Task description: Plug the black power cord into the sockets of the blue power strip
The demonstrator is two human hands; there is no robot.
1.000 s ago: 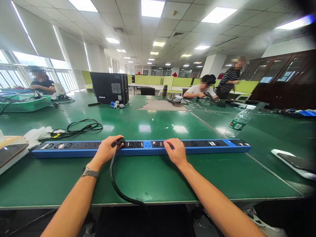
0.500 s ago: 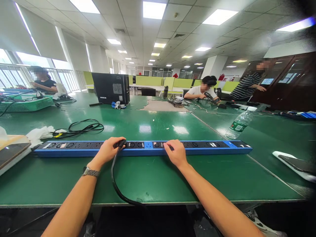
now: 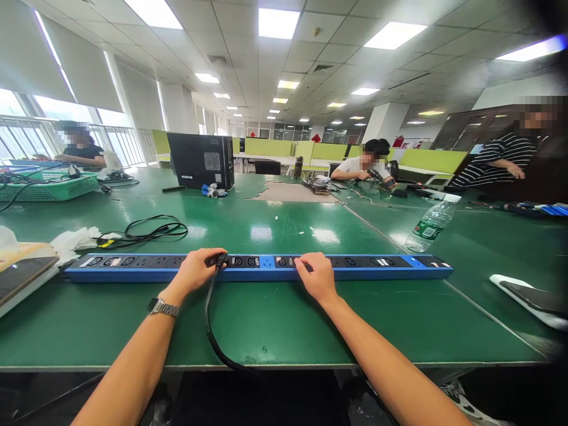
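Observation:
A long blue power strip [image 3: 257,275] with black sockets lies across the green table. My left hand [image 3: 199,269] is closed on a black plug [image 3: 220,259] at the strip, left of its middle. From that plug a thick black cable [image 3: 208,322] hangs down over the table's front edge. Right of the strip's middle rests my right hand [image 3: 317,273], its fingers curled against the sockets; what they hold, if anything, is hidden.
Coiled black cable [image 3: 155,228] and white plastic lie behind the strip's left part. A bottle [image 3: 432,225] stands behind its right end. Phones [image 3: 532,296] lie at both sides. A black computer case [image 3: 199,160] stands farther back. Other people are around the table.
The person in the striped top at the far right has moved rightward. Both my hands stay in place on the strip, and the hanging cable has shifted slightly right.

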